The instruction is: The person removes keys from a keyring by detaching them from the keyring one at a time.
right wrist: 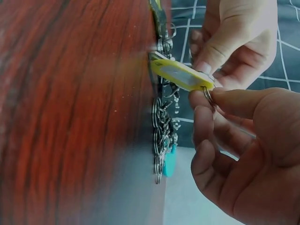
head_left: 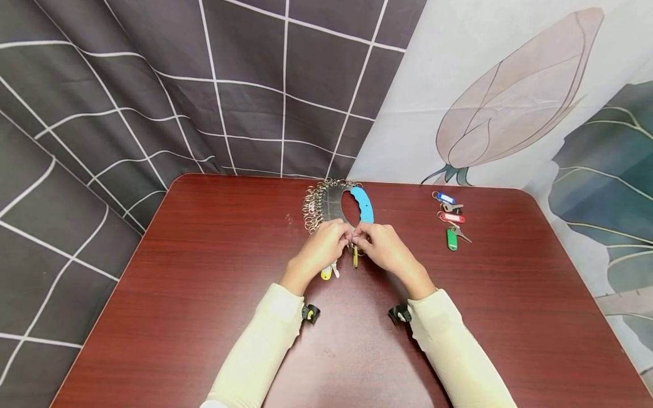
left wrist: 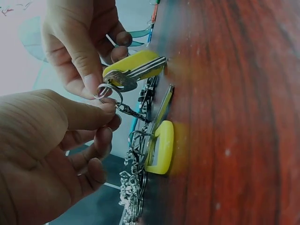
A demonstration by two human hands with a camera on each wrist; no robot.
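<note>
At the table's far side lies a grey oval key holder point(head_left: 334, 199) with a blue handle point(head_left: 364, 205) and many small metal hooks and rings along its edge. My left hand point(head_left: 325, 245) pinches a small metal clasp point(left wrist: 129, 111) between thumb and index finger. Opposite it, my right hand point(head_left: 384, 245) pinches a split key ring point(right wrist: 208, 96) carrying a yellow key tag point(right wrist: 180, 75) and a silver key point(left wrist: 124, 80). Ring and clasp meet between the fingertips; whether they are linked is hard to tell. Another yellow tag point(left wrist: 161, 150) with a key hangs beside them from the holder.
On the right of the red-brown table point(head_left: 229, 317) lie a blue-tagged key point(head_left: 445, 198), a red-tagged key point(head_left: 452, 217) and a green-tagged key point(head_left: 452, 239). A dark checked curtain point(head_left: 245, 102) and a flower-printed cloth point(head_left: 408, 130) hang behind the table.
</note>
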